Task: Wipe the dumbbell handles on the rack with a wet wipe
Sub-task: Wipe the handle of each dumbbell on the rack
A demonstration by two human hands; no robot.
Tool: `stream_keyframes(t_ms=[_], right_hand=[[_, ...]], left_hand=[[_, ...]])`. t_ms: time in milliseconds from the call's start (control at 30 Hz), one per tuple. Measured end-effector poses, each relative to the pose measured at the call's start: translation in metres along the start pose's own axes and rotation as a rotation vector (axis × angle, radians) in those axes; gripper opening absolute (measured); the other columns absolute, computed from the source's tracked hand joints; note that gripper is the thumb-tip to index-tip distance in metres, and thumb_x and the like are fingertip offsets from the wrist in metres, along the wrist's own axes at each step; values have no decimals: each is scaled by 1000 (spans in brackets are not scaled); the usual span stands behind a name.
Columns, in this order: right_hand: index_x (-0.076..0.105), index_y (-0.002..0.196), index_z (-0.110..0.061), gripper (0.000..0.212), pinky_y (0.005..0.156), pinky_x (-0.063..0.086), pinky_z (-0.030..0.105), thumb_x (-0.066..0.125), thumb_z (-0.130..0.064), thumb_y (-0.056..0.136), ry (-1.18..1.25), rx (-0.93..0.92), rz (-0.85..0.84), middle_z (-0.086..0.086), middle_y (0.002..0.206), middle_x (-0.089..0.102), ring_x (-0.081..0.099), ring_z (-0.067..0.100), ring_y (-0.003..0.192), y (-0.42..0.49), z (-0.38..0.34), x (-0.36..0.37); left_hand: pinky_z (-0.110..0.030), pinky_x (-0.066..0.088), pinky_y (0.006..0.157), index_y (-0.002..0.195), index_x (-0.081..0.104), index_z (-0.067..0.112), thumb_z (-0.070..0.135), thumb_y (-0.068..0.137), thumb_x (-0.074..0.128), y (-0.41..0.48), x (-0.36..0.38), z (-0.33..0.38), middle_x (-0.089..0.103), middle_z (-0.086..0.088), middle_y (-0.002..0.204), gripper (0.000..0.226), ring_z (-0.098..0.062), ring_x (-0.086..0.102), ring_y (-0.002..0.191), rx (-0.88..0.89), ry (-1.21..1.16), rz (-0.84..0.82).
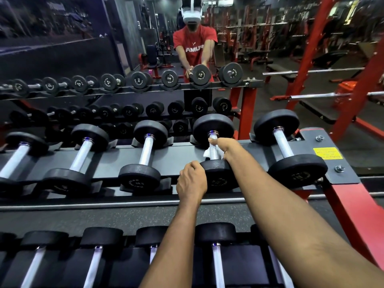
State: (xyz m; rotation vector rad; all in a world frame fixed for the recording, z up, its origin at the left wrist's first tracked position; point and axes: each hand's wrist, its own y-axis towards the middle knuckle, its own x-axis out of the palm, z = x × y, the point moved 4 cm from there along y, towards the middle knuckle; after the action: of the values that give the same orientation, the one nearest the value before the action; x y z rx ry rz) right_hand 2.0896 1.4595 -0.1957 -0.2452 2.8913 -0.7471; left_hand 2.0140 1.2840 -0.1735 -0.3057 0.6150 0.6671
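I have the upper tier of the dumbbell rack (176,154) across the middle of my view, with a row of black round-headed dumbbells lying in its cradles. The dumbbell (220,179) I am working on is second from the right end of that tier. I judge it heavy and rigid, so it should stay put in its cradles, though it may roll a little under a twisting rub. My left hand (192,181) grips the rim of its near head, fingers curled over the edge, which is a sensible place to steady it. My right hand (230,147) is wrapped round the handle (213,151), thumb lying along the bar towards the far head. The handle looks like knurled steel, so I expect it to be grippy rather than slick. The wet wipe (207,152) shows as a white scrap at the left of the bar under my right fingers. It is thin, soft and limp, and I judge it likely to bunch or snag on the knurling, so I keep it pressed flat round the bar
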Motion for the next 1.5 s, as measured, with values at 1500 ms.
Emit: stream_keyframes(t_ms=[1500], right_hand=[[75, 71, -20, 19, 63, 58, 32, 60, -11, 76, -307, -703, 399, -15, 63, 65, 64, 12, 65, -131, 2, -73]], left_hand=[[-40, 41, 72, 96, 65, 6, 29, 103, 36, -27, -41, 29, 69, -17, 94, 38, -38, 63, 90, 375, 116, 244]])
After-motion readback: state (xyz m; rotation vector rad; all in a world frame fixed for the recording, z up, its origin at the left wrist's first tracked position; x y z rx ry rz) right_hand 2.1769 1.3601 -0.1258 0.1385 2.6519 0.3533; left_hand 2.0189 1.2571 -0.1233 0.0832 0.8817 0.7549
